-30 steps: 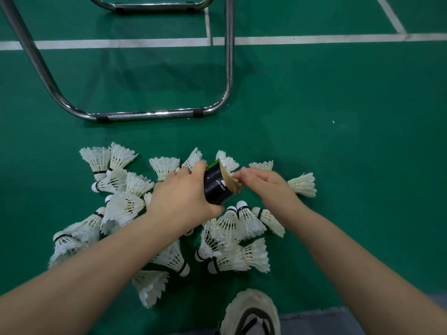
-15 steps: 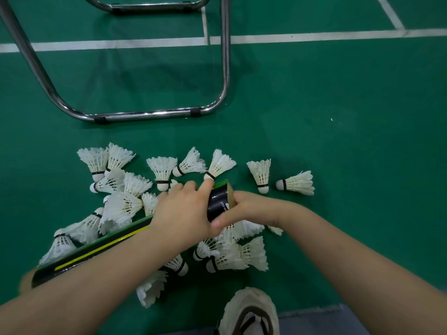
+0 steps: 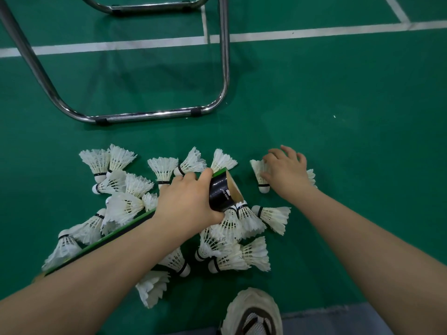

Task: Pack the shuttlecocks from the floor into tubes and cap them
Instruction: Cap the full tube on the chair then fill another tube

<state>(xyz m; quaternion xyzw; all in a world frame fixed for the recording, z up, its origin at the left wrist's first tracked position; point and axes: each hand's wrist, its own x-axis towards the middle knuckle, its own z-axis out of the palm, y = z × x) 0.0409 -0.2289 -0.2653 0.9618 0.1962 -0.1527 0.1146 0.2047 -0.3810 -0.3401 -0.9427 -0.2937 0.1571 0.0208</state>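
Observation:
Several white feather shuttlecocks (image 3: 125, 206) lie in a loose pile on the green court floor. My left hand (image 3: 186, 201) grips a black tube (image 3: 221, 193) with a green stripe near its open mouth, which points right and shows a brown cardboard inside. The tube's body runs down-left under my forearm. My right hand (image 3: 285, 172) hovers to the right of the tube with fingers spread. Its thumb touches an upright-lying shuttlecock (image 3: 259, 171). A second shuttlecock (image 3: 312, 177) is mostly hidden under that hand.
A chrome tube frame (image 3: 150, 114) stands on the floor behind the pile. White court lines (image 3: 314, 32) cross the far floor. A white shoe (image 3: 251, 310) sits at the bottom edge, beside a grey strip (image 3: 338, 320). Bare green floor lies to the right.
My right hand has left the tube's mouth and moved right and away from me, onto the two shuttlecocks lying apart from the pile. My left hand keeps its hold on the tube.

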